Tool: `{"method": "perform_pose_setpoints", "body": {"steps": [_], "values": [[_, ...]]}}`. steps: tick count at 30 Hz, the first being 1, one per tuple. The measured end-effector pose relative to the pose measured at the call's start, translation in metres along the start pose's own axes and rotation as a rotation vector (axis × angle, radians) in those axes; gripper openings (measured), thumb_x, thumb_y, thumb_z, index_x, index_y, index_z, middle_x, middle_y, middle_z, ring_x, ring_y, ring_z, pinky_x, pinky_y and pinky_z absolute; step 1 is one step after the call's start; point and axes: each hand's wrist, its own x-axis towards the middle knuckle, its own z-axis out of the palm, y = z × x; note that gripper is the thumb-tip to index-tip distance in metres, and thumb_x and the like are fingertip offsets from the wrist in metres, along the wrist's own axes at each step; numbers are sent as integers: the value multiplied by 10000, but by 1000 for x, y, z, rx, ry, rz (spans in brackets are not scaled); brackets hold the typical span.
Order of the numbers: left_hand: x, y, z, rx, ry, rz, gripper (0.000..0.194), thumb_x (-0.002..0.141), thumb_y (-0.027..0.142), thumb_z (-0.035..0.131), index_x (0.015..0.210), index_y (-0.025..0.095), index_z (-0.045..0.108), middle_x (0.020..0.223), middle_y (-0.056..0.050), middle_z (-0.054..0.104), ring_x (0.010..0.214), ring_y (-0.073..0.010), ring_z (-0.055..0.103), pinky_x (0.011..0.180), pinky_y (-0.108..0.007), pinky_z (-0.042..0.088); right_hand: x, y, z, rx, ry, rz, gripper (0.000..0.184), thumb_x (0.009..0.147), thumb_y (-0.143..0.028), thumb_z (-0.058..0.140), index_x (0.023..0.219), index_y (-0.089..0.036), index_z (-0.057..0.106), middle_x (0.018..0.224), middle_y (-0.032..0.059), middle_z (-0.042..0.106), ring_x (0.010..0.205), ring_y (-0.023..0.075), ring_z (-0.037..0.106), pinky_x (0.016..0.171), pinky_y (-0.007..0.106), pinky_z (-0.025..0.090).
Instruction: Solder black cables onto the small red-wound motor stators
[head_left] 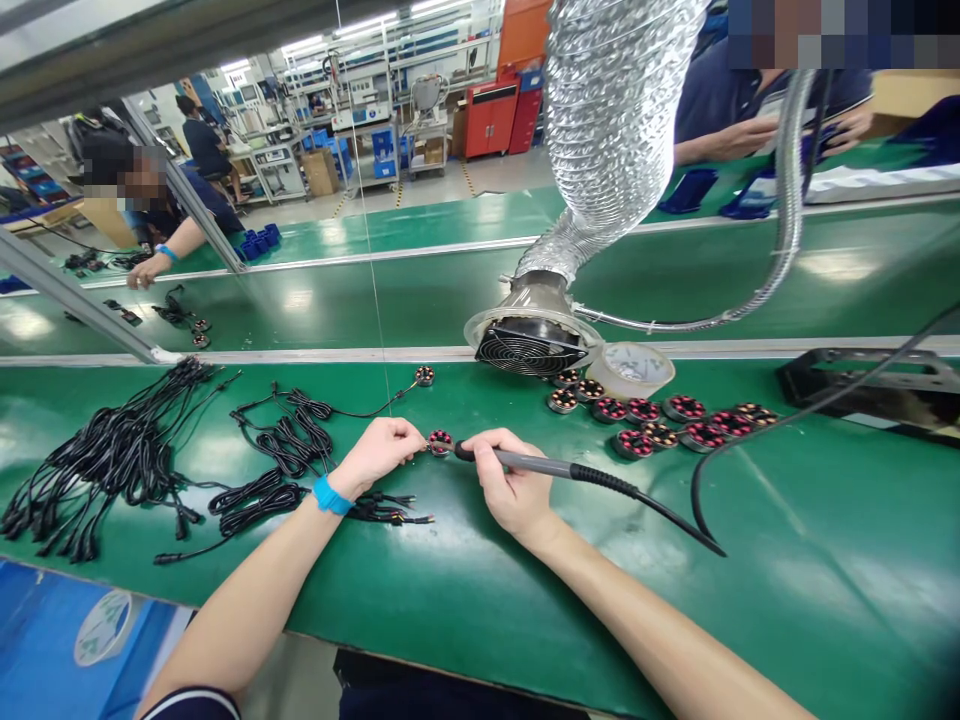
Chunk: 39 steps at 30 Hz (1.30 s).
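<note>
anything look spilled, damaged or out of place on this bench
Nothing stands out as visibly spilled or damaged. The black cables at left lie in a loose heap, and one round part sits apart from the cluster of round parts at right, but a cable runs to it, so neither looks clearly wrong.

The table (450, 600) is coloured green. At the centre, the ring (441, 440) is dotted with red, and the iron (532, 463) is made in grey and black. At left, black cables (139, 440) are seen.

Silver duct (615, 110), red cabinet (489, 120)
</note>
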Motion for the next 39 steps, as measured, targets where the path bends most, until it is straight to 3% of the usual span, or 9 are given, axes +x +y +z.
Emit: {"method": "perform_pose_setpoints", "body": {"steps": [28,39], "values": [[0,-1,0,-23,-26,25,165,688,297,601,672,136,638,643,0,576,575,-98,473,565,-228,370,1,3,1,84,58,82,242,942,-311,489,779,-203,632,633,12,617,598,167,628,549,287,492],[1,-1,0,-26,-30,15,198,684,328,615,689,132,644,665,-3,595,579,-98,477,570,-231,369,3,1,5,23,-18,111,198,972,-311,490,920,-205,649,687,-2,629,587,136,619,599,272,503]]}}
